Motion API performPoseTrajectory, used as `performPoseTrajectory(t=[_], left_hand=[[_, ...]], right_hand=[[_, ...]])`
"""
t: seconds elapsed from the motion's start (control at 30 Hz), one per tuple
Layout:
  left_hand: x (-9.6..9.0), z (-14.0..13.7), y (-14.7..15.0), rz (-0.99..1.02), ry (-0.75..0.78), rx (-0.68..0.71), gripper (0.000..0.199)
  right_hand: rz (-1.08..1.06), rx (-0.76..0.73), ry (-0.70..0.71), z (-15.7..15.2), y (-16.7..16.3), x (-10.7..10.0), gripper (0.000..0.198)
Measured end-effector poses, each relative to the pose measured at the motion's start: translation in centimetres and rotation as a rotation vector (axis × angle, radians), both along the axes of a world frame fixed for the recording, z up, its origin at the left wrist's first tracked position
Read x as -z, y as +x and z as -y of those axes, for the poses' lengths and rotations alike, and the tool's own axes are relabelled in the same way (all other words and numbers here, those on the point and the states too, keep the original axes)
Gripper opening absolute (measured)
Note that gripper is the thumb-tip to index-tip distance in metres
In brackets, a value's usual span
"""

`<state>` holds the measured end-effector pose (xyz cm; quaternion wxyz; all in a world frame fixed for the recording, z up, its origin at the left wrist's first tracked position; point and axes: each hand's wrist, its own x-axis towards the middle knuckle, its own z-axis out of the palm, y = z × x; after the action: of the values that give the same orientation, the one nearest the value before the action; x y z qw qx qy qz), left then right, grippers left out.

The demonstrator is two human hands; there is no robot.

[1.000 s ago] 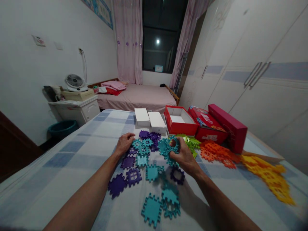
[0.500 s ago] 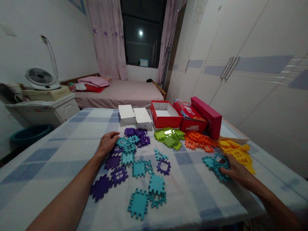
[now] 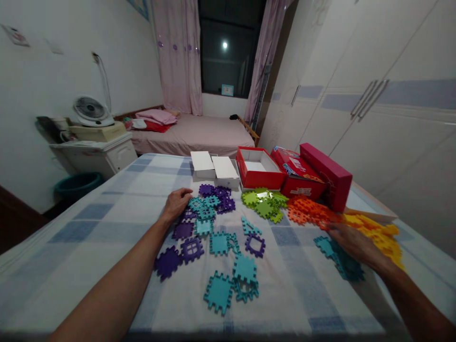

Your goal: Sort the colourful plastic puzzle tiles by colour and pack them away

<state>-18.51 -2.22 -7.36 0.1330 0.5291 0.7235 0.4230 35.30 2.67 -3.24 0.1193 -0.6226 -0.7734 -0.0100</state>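
Beside a group of teal tiles point(image 3: 204, 207) and purple tiles point(image 3: 184, 230) rests my left hand point(image 3: 178, 202), its fingers loosely bent and holding nothing that I can see. My right hand point(image 3: 351, 237), a little blurred, reaches over a stack of teal interlocking tiles point(image 3: 325, 246) at the right. Its fingers stretch toward the edge of the pile of orange tiles point(image 3: 308, 210). Between the hands lie more loose pieces: a large teal square tile point(image 3: 218, 291), a purple square frame point(image 3: 255, 245) and a teal triangle frame point(image 3: 251, 226).
Lime green tiles point(image 3: 264, 203) and yellow tiles point(image 3: 374, 232) form separate piles. Behind them stand white boxes point(image 3: 226, 170), an open red box point(image 3: 261, 178), a printed red box point(image 3: 301, 175) and a long crimson box point(image 3: 326, 175). A checked cloth point(image 3: 117, 237) covers the table.
My right hand has let go of the teal tiles and shifted up over them toward the orange pile. My left hand stays by the same tiles. The whole view has swung left.
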Motion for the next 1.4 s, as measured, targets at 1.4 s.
performPoseTrajectory(t=[1.4], left_hand=[[-0.5, 0.3, 0.5, -0.021, -0.018, -0.002, 0.036]], right_hand=[[-0.208, -0.796, -0.356, 8.1, -25.1, -2.1, 0.029]])
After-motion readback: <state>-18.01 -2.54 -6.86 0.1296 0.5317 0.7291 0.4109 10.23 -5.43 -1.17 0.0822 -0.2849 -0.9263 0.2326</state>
